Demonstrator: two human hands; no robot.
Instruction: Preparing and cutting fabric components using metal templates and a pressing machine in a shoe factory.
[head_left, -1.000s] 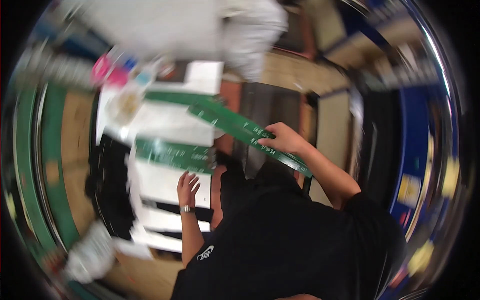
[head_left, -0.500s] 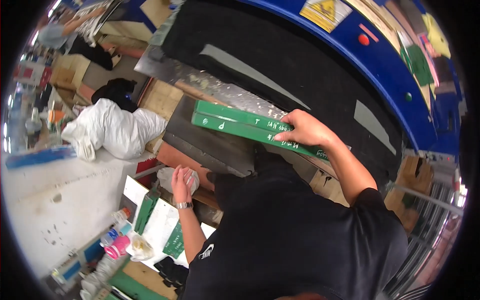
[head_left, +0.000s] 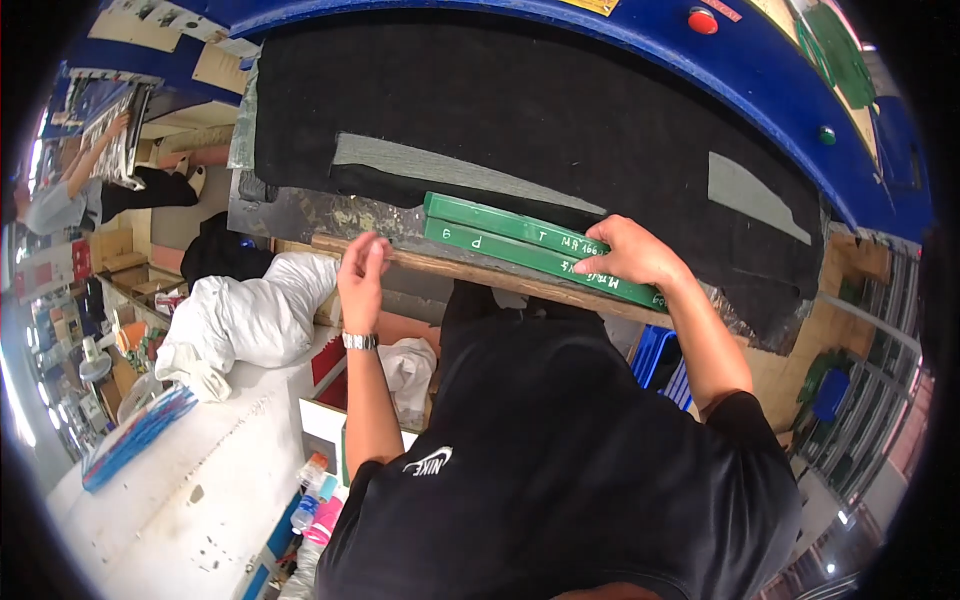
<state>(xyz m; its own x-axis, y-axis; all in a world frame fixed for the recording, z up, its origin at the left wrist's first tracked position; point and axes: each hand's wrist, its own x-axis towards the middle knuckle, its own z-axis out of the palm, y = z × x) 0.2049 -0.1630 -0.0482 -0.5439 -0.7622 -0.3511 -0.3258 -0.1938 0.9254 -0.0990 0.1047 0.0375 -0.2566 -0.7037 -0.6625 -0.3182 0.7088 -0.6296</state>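
I see the right hand (head_left: 635,255) grasping a long green bar (head_left: 510,250) by its right part, with the thumb on the near side. This bar is along the front edge of the worktable (head_left: 300,210), around the middle of that edge; whether it rests there or is a little lifted, I cannot tell. The left hand (head_left: 362,270) is released, its fingers loosely bent, at the same edge toward the front left corner. Behind the bar, black cloth (head_left: 480,90) spreads toward the blue beam (head_left: 640,35) at the back edge.
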